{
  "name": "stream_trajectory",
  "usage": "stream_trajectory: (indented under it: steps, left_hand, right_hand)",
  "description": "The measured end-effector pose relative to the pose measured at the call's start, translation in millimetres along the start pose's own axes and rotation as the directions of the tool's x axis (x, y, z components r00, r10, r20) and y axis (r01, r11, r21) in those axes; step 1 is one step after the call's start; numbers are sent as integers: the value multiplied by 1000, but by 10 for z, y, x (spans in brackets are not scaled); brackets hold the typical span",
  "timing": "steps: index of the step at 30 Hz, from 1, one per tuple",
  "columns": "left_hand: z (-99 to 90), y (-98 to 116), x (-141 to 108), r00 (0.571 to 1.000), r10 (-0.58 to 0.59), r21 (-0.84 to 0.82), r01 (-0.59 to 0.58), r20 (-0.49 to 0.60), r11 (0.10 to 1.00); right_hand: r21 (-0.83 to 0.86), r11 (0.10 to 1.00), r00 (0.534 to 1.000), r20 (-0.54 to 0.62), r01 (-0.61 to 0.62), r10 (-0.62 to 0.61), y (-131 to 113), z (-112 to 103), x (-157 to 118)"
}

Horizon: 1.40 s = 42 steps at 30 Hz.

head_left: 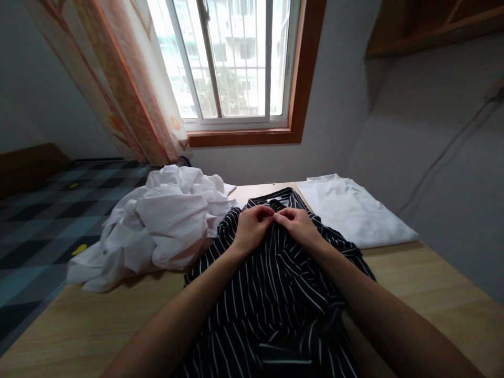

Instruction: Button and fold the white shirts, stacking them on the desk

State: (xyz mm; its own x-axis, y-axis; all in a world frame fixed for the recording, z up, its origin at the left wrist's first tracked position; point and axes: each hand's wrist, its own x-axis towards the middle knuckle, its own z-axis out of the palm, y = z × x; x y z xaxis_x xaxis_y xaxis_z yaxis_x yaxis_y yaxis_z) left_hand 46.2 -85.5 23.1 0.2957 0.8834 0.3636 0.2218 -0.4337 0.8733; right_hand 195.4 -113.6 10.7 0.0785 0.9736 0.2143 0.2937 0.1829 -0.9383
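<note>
A black shirt with white stripes (252, 283) lies spread on the wooden table (397, 273), its collar (271, 197) toward the window. Just below that collar, my left hand (255, 223) and my right hand (297, 224) meet at the shirt front. Thumb and forefinger of each are pinched together on the cloth, and the fingertips almost touch. Whatever small part lies between them, such as a button, is hidden. The lower part of the shirt is rumpled and runs out of view at the bottom.
A crumpled heap of white cloth (157, 226) rests at the table's left. Flat, folded white cloth (350, 210) lies at the back right. Beyond the left edge is a bed with a checked cover (35, 220). A curtain (126, 79) hangs beside the window (236, 63).
</note>
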Motion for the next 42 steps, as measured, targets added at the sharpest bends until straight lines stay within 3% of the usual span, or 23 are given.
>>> stream_trajectory:
  steps: [2, 5, 9, 12, 14, 16, 18, 23, 29, 32, 35, 37, 40, 42]
  left_hand:
    - [-6, -22, 11, 1000, 2, 0, -2, -23, 1000]
    - [-78, -81, 67, 996, -25, 23, 27, -90, 999]
    - [-251, -77, 146, 984, -21, 213, 60, -179, 975]
    - [-317, 125, 111, 989, 92, 394, -40, -114, 918]
    - [-304, 316, 39, 989, 144, 438, -137, 18, 888]
    - [-264, 473, -44, 977, 122, 413, -185, 175, 892]
    - [-223, 546, -105, 965, 91, 392, -185, 247, 901]
    - [-189, 454, -113, 984, 60, 379, -119, 166, 918]
    - [-191, 379, -56, 982, 60, 402, -128, 177, 907]
    - [-200, 348, -5, 988, 35, 296, -79, 151, 952]
    - [-226, 282, 61, 990, -83, 121, 68, 118, 990]
    - [-246, 226, 95, 983, -150, 8, 150, 105, 989]
    - [-270, 149, 120, 977, -198, -97, 205, 83, 974]
    - [-280, 113, 123, 973, -223, -132, 230, 66, 964]
  right_hand:
    - [6, 1000, 1000, -21, -11, 11, 5, -5, 3]
    - [46, 998, 988, -146, -44, 50, 20, -33, 25]
    - [182, 982, 954, -285, -45, 97, -1, -94, 66]
    - [207, 978, 956, -288, 1, 60, -54, -135, 76]
    - [193, 981, 956, -292, 36, 22, -93, -157, 72]
    - [196, 979, 952, -306, 59, 4, -135, -176, 66]
    - [224, 972, 947, -320, 72, 3, -183, -192, 58]
    - [325, 940, 947, -322, 107, 4, -298, -198, 24]
    - [322, 938, 951, -308, 128, -25, -311, -196, 11]
    - [219, 964, 959, -271, 148, -86, -296, -227, 18]
    - [-61, 976, 959, -182, 211, -219, -313, -260, -6]
    - [-238, 937, 964, -17, 254, -265, -339, -267, -41]
    - [-361, 879, 936, 276, 312, -219, -378, -248, -91]
    - [-441, 836, 922, 344, 326, -178, -386, -237, -103]
